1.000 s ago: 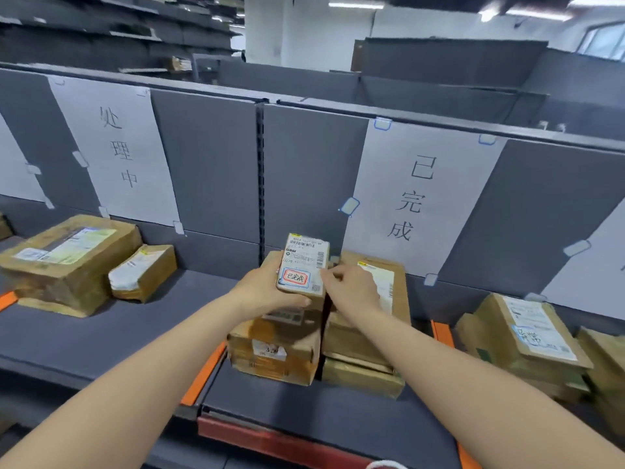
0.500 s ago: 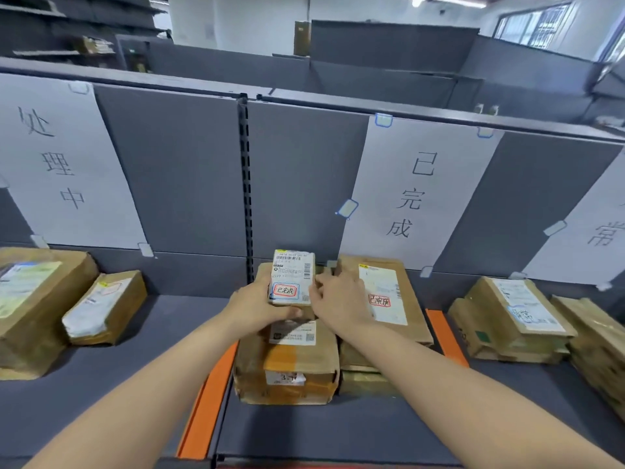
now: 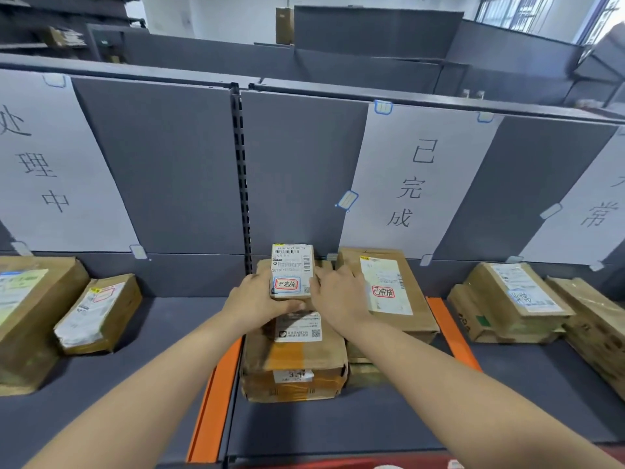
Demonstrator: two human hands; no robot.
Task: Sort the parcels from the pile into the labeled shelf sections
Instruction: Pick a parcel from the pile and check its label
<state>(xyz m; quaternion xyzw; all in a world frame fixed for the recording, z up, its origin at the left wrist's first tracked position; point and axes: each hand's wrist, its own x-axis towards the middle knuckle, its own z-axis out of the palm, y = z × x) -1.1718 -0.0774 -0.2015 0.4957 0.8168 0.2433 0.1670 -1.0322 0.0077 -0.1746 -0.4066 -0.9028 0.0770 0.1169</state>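
Two hands: both reach forward from bare forearms and meet on one small parcel over the middle shelf section.
Left hand (image 3: 258, 301): clamped on the small parcel's left edge and near corner, thumb curled along its near side.
Right hand (image 3: 338, 296): clamped on the parcel's right edge, fingers curled against that side.
Small parcel (image 3: 291, 270): brown box with a white shipping label on top and a red handwritten mark ringed in blue; it sits on top of the stack, whether fully resting or just lifted I cannot tell.
Stack (image 3: 294, 360): taped cardboard boxes with orange tape and a white QR label, directly under the small parcel, on the shelf.
Flat parcel (image 3: 389, 292): brown, white label with a red-ringed mark, lying just right of the stack and touching the right hand's side.
Shelf (image 3: 338, 424): dark grey board, bounded by two orange dividers (image 3: 216, 397), one left of the stack, one right of the flat parcel.
Left section: a padded brown parcel (image 3: 98, 313) beside a larger carton (image 3: 30, 316).
Right section: a pile of brown parcels (image 3: 517, 302) beyond the right divider.
Back panel: white sheet reading 已完成 (image 3: 411, 187) behind the stack; sheet reading 处理中 (image 3: 40, 167) to the left; a third sheet, cut off, far right.
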